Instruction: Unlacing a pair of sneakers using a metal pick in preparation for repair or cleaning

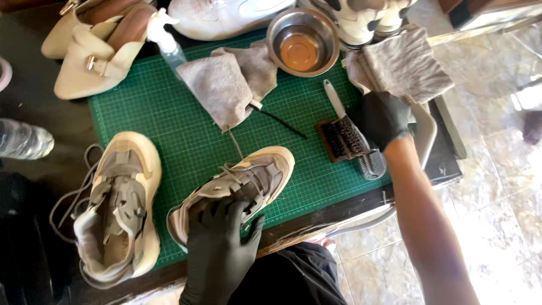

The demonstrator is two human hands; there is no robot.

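My left hand [221, 237], in a black glove, presses down on the heel end of a beige and grey sneaker [257, 175] lying on the green cutting mat [164, 113]. Its matching sneaker [118, 203] lies to the left with loose laces trailing off the mat. My right hand [384, 117], also gloved in black, grips a grey cloth [403, 65] at the table's right edge. Just left of that hand lie a white-handled brush [361, 149] and a dark bristle brush [339, 141].
A second grey cloth [226, 82] lies mid-mat beside a steel bowl [302, 40] of brownish liquid. A spray bottle [166, 42], beige heeled shoes [96, 45] and white sneakers [226, 17] line the back. A plastic bottle [22, 138] lies at left. Tiled floor is to the right.
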